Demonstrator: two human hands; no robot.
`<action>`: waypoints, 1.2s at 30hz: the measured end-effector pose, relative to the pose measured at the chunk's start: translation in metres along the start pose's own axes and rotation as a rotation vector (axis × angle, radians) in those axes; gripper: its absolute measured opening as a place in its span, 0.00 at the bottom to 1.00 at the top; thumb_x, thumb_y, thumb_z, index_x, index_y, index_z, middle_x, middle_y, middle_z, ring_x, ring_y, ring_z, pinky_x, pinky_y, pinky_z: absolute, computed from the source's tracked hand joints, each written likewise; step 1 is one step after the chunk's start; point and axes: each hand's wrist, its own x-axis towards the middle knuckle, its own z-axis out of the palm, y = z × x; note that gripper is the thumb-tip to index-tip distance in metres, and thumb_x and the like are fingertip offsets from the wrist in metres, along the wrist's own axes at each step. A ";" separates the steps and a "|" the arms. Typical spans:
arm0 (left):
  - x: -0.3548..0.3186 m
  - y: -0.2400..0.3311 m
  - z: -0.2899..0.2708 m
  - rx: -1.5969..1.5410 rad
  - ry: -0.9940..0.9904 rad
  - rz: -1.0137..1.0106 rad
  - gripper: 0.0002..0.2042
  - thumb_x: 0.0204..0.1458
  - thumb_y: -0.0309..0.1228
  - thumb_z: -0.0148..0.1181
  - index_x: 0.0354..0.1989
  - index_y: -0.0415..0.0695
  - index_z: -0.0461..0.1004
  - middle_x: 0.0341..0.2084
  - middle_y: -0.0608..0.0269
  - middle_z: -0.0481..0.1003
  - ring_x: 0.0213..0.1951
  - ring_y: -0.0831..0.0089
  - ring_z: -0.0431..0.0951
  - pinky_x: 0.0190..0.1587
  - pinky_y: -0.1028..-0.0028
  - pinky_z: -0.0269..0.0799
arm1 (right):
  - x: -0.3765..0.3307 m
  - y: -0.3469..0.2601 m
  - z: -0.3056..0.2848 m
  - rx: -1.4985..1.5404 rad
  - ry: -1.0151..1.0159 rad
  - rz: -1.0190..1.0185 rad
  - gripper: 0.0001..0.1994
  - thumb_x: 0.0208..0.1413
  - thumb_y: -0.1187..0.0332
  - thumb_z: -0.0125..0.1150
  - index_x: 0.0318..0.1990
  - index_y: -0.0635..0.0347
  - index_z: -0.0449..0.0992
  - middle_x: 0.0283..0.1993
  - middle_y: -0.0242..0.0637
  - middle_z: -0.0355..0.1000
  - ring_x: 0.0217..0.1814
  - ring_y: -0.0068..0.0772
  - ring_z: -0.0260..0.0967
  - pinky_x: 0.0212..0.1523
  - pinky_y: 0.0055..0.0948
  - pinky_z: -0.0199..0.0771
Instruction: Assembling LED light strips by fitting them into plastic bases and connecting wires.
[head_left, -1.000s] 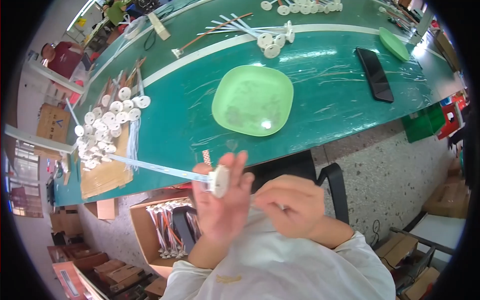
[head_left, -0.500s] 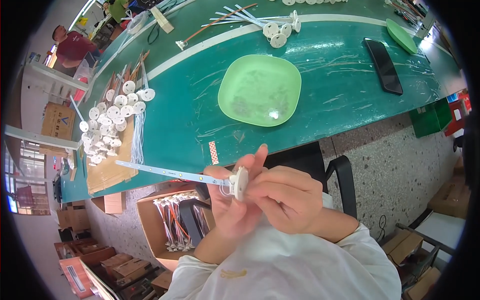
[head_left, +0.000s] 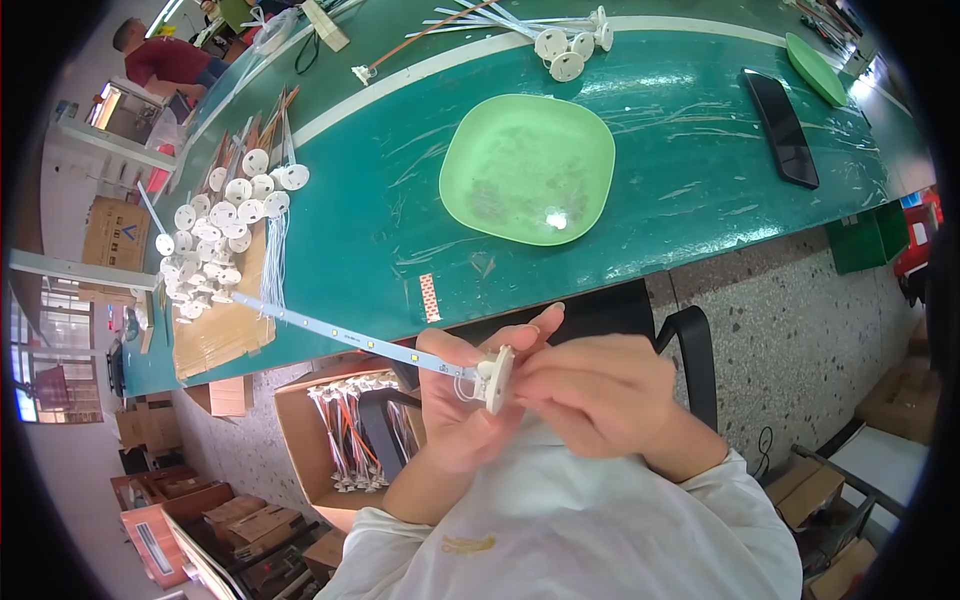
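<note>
My left hand (head_left: 455, 415) is closed around a white round end cap (head_left: 499, 382) with an LED strip (head_left: 345, 338) joined to it. The strip, dotted with small yellow LEDs, reaches out leftward over the table edge. Thin white wires (head_left: 466, 386) loop on the strip's side of the cap. My right hand (head_left: 600, 390) has its fingers pinched together against the cap's flat outer face. What those fingertips hold, if anything, is hidden.
A green tray (head_left: 525, 235) sits on the green table (head_left: 365, 230). Many capped strips (head_left: 225, 215) lie on cardboard at left, others (head_left: 565, 50) at the back. A black phone (head_left: 782, 130) lies right. Below, a carton (head_left: 300, 440) holds more strips; a chair armrest (head_left: 690, 350) stands beside me.
Both hands and the cap have shifted slightly right and down in the view. My right hand's fingers stay pinched at the cap's face.
</note>
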 end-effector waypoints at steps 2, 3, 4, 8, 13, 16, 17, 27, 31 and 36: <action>-0.001 -0.003 -0.003 0.015 -0.019 0.030 0.20 0.56 0.26 0.63 0.52 0.54 0.61 0.62 0.46 0.66 0.69 0.36 0.53 0.69 0.41 0.48 | -0.002 -0.004 0.005 -0.060 0.036 -0.030 0.09 0.38 0.79 0.69 0.31 0.65 0.80 0.31 0.41 0.78 0.26 0.37 0.77 0.28 0.26 0.79; -0.001 -0.005 -0.003 0.015 -0.019 0.031 0.20 0.56 0.26 0.63 0.52 0.54 0.61 0.62 0.46 0.66 0.69 0.36 0.53 0.69 0.41 0.48 | -0.003 -0.005 0.006 -0.120 0.070 -0.061 0.09 0.38 0.80 0.68 0.31 0.65 0.80 0.30 0.42 0.78 0.26 0.37 0.77 0.27 0.26 0.79; -0.001 -0.007 -0.003 -0.008 -0.025 0.037 0.20 0.56 0.25 0.63 0.52 0.53 0.61 0.62 0.45 0.66 0.69 0.35 0.53 0.68 0.41 0.50 | -0.005 -0.006 0.007 -0.120 0.069 -0.061 0.09 0.38 0.80 0.68 0.31 0.65 0.80 0.30 0.42 0.78 0.26 0.37 0.77 0.27 0.26 0.79; 0.001 -0.011 -0.003 -0.020 -0.076 0.075 0.20 0.56 0.22 0.61 0.51 0.52 0.60 0.62 0.43 0.65 0.68 0.34 0.53 0.69 0.40 0.49 | -0.010 -0.009 0.009 -0.179 0.119 -0.094 0.09 0.36 0.83 0.65 0.30 0.68 0.78 0.30 0.44 0.77 0.24 0.38 0.76 0.26 0.28 0.79; 0.002 -0.014 -0.006 0.031 -0.113 0.066 0.20 0.55 0.20 0.61 0.51 0.51 0.59 0.62 0.44 0.65 0.67 0.33 0.55 0.69 0.38 0.48 | -0.014 -0.010 0.008 -0.230 0.143 -0.122 0.09 0.35 0.83 0.64 0.30 0.69 0.77 0.29 0.44 0.76 0.23 0.37 0.75 0.26 0.28 0.79; -0.002 -0.015 -0.006 -0.015 -0.089 0.059 0.21 0.55 0.20 0.61 0.51 0.52 0.59 0.62 0.43 0.66 0.67 0.32 0.55 0.68 0.37 0.50 | -0.013 -0.012 0.010 -0.233 0.130 -0.116 0.10 0.35 0.84 0.63 0.30 0.69 0.77 0.29 0.43 0.76 0.24 0.37 0.75 0.26 0.28 0.79; -0.003 -0.015 -0.006 -0.059 -0.077 0.054 0.21 0.55 0.20 0.61 0.51 0.52 0.59 0.61 0.43 0.66 0.67 0.32 0.55 0.67 0.36 0.51 | -0.012 -0.013 0.011 -0.237 0.135 -0.103 0.10 0.35 0.84 0.63 0.30 0.69 0.77 0.29 0.43 0.76 0.24 0.37 0.75 0.26 0.28 0.79; -0.002 0.000 0.003 0.029 -0.012 0.006 0.19 0.55 0.22 0.61 0.51 0.46 0.60 0.57 0.36 0.69 0.63 0.34 0.63 0.67 0.36 0.49 | -0.011 -0.005 0.002 0.104 0.055 0.056 0.09 0.39 0.81 0.69 0.32 0.67 0.79 0.31 0.45 0.78 0.25 0.38 0.77 0.25 0.26 0.77; -0.001 0.002 0.008 0.011 -0.021 -0.024 0.18 0.54 0.21 0.60 0.52 0.42 0.62 0.55 0.31 0.69 0.63 0.39 0.65 0.68 0.35 0.43 | -0.007 -0.012 -0.004 0.052 0.007 0.046 0.10 0.40 0.82 0.70 0.34 0.70 0.79 0.32 0.45 0.78 0.28 0.37 0.78 0.25 0.28 0.76; -0.001 0.029 0.012 0.356 0.016 -0.157 0.25 0.53 0.19 0.59 0.60 0.36 0.62 0.55 0.36 0.71 0.61 0.53 0.71 0.65 0.51 0.60 | -0.004 -0.007 -0.025 0.192 -0.086 0.222 0.10 0.39 0.80 0.69 0.33 0.67 0.80 0.31 0.44 0.78 0.27 0.34 0.76 0.26 0.25 0.75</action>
